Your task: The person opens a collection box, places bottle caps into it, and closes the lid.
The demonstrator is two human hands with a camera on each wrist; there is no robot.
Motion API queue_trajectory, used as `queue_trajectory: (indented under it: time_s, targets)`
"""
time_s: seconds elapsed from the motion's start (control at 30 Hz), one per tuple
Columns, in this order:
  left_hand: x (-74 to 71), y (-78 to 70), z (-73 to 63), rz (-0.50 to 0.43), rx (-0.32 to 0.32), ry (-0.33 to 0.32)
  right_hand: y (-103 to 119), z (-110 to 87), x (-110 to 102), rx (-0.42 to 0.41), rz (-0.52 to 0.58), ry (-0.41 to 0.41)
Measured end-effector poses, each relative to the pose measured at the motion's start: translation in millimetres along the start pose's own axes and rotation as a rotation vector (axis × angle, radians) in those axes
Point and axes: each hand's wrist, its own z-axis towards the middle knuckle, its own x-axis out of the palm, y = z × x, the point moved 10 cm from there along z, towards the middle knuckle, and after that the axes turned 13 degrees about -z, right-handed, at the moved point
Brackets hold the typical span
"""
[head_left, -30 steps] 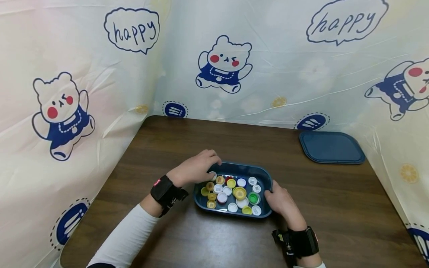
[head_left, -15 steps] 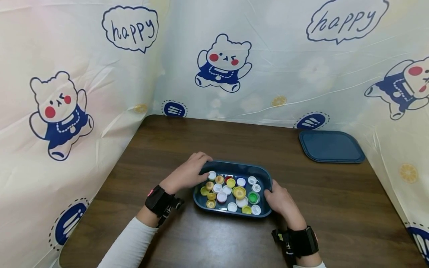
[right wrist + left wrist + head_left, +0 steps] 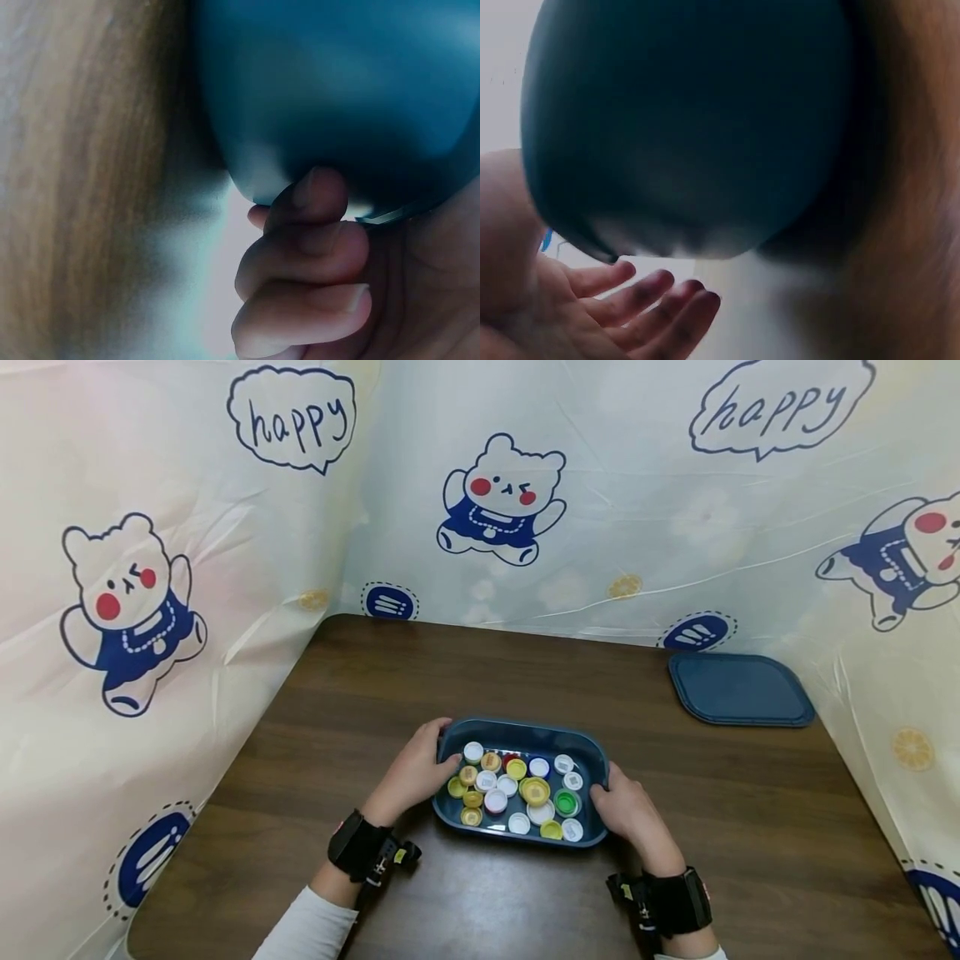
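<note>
A dark blue box [image 3: 540, 737] with rounded corners stands on the table. Several bottle caps [image 3: 535, 792] in white, yellow, green and red lie inside it. At its left end is my left hand [image 3: 411, 777], thumb over the rim. In the left wrist view its fingers [image 3: 652, 289] look extended and spread beside the box wall [image 3: 682, 135], not wrapped round it. My right hand [image 3: 633, 806] grips the opposite end, thumb on the rim. Its curled fingers [image 3: 300, 262] lie against the outer wall [image 3: 322, 90] in the right wrist view.
A flat dark blue lid [image 3: 738, 689] of similar shape lies at the table's back right corner. Brown wooden tabletop [image 3: 487, 902] surrounds the box. A printed curtain [image 3: 615, 485] hangs along the back and both sides of the table.
My left hand has drawn back to the left from over the box's far left corner to its left end. The right hand keeps its grip; the box stays nearly in place.
</note>
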Motion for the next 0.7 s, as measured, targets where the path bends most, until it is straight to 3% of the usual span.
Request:
queue_trajectory:
  time_s: [0.3,0.57,0.7]
  targets:
    - [13.9,27.4,2.9,-0.114,-0.158,-0.014,-2.8,0.9,-1.4,0.022,0.002,0.003]
    - [20.8,26.8,4.8,-0.239,-0.126,0.015,-1.1,-0.8,-5.0,0.003,-0.008,-0.037]
    - [20.1,27.3,4.0,-0.258,-0.11,0.011,0.6,-3.9,-5.4,-0.014,-0.014,-0.065]
